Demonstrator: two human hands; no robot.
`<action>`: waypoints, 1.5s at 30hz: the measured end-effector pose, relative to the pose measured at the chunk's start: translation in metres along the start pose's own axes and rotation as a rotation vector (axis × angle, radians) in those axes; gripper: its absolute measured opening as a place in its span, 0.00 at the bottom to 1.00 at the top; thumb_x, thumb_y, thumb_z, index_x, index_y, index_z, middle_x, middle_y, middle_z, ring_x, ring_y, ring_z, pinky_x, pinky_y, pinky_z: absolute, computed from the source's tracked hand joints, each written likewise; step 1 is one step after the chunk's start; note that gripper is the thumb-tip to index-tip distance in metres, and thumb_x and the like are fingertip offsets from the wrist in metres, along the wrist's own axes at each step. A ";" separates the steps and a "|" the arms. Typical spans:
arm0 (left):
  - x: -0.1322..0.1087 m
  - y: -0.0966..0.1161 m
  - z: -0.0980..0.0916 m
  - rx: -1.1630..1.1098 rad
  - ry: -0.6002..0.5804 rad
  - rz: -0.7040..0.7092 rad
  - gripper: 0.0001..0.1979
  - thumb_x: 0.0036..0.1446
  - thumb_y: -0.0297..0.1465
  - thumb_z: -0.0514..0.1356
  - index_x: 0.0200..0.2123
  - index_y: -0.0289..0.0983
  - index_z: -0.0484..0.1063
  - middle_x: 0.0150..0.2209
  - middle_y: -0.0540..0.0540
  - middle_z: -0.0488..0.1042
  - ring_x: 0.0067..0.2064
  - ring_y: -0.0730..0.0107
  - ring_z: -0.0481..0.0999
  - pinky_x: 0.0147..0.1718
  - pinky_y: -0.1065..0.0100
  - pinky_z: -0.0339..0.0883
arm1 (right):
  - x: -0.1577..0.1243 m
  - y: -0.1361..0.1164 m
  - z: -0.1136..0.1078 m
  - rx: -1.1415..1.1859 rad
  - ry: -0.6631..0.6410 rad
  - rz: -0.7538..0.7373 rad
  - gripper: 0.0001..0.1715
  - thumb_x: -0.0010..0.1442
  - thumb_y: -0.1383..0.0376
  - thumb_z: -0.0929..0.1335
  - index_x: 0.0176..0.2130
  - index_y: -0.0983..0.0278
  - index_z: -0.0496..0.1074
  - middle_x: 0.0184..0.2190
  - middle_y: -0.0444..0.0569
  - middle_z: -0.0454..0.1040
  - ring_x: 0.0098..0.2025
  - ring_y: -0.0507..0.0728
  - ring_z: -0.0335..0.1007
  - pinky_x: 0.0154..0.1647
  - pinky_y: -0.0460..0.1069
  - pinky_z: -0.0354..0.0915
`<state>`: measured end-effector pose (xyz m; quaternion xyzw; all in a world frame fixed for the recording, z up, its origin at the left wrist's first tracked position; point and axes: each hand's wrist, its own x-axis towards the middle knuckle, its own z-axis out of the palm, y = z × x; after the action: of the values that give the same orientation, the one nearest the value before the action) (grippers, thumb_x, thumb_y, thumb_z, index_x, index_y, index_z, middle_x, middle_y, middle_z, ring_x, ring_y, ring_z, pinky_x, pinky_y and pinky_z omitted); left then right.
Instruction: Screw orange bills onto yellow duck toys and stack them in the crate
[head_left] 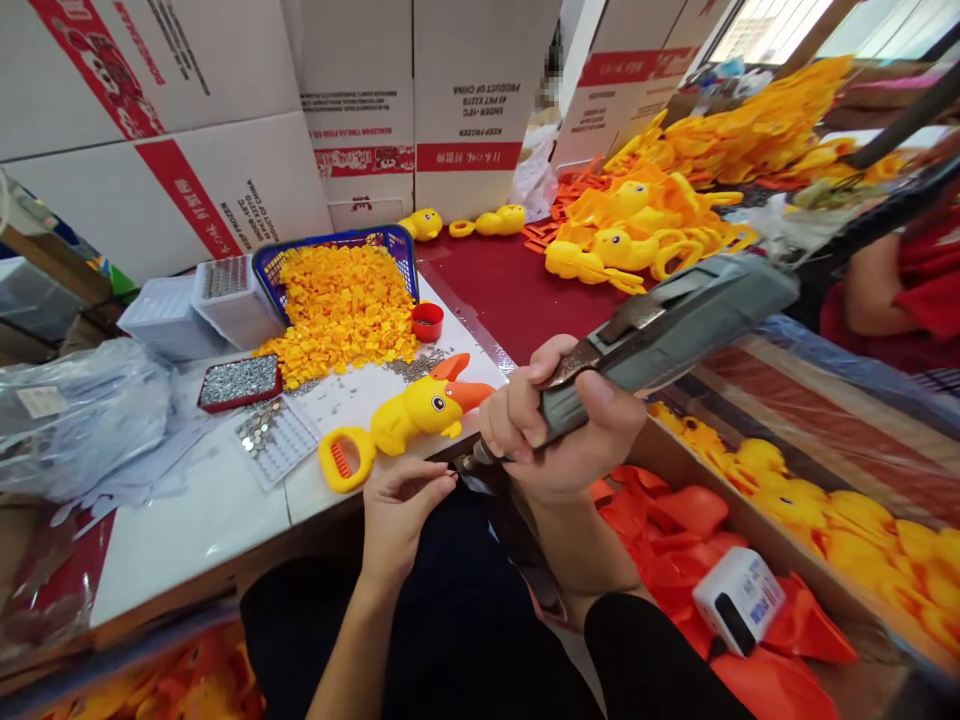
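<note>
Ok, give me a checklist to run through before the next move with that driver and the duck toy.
1. Right hand has a firm grip on the grey electric screwdriver: ok, fingers wrapped round its body.
2. Driver tip loaded with a screw: cannot tell, too small to see.
3. Left hand ready at the tip: ok, fingertips sit right beside it, below the table edge.
4. Yellow duck toy within reach: ok, it lies on the white tabletop near the edge, untouched by either hand.
5. Screws on hand: ok, the red tray is full of them.
6. Yellow parts supply: ok, the blue basket is heaped.
</note>
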<state>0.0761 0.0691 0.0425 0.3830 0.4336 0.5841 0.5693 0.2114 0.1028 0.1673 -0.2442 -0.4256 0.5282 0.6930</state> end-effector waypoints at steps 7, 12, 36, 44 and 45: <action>0.006 0.009 -0.013 0.155 -0.212 0.084 0.27 0.48 0.48 0.77 0.47 0.40 0.82 0.44 0.41 0.86 0.43 0.57 0.86 0.46 0.59 0.81 | 0.001 -0.001 -0.006 -0.054 -0.019 -0.017 0.19 0.59 0.47 0.68 0.30 0.57 0.61 0.11 0.31 0.55 0.09 0.46 0.46 0.16 0.45 0.53; 0.047 0.029 -0.016 0.977 -0.130 0.606 0.38 0.57 0.55 0.67 0.64 0.41 0.71 0.68 0.34 0.69 0.69 0.45 0.68 0.67 0.46 0.63 | 0.030 0.005 -0.013 -0.149 0.094 -0.166 0.18 0.58 0.47 0.68 0.32 0.56 0.63 0.13 0.32 0.53 0.12 0.48 0.49 0.16 0.46 0.51; 0.079 -0.002 0.006 1.312 -0.019 0.627 0.24 0.66 0.49 0.61 0.59 0.45 0.78 0.58 0.43 0.80 0.50 0.53 0.79 0.49 0.57 0.69 | 0.090 0.062 -0.001 -0.276 0.068 -0.209 0.26 0.54 0.44 0.74 0.25 0.58 0.64 0.11 0.33 0.56 0.11 0.47 0.49 0.15 0.46 0.54; 0.075 -0.003 0.006 1.279 0.007 0.572 0.33 0.64 0.50 0.63 0.63 0.36 0.71 0.54 0.37 0.82 0.53 0.52 0.80 0.52 0.57 0.69 | 0.092 0.074 -0.003 -0.353 -0.179 -0.178 0.26 0.57 0.47 0.75 0.26 0.59 0.63 0.14 0.34 0.57 0.12 0.46 0.53 0.15 0.45 0.54; 0.074 -0.002 0.007 1.283 0.010 0.565 0.33 0.63 0.51 0.63 0.63 0.36 0.70 0.52 0.38 0.82 0.52 0.52 0.80 0.52 0.58 0.69 | 0.093 0.074 -0.004 -0.352 -0.201 -0.157 0.25 0.56 0.46 0.75 0.27 0.59 0.64 0.14 0.34 0.58 0.12 0.46 0.54 0.14 0.45 0.54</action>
<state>0.0790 0.1435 0.0390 0.7386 0.5793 0.3404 0.0553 0.1836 0.2150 0.1376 -0.2736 -0.5959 0.4118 0.6329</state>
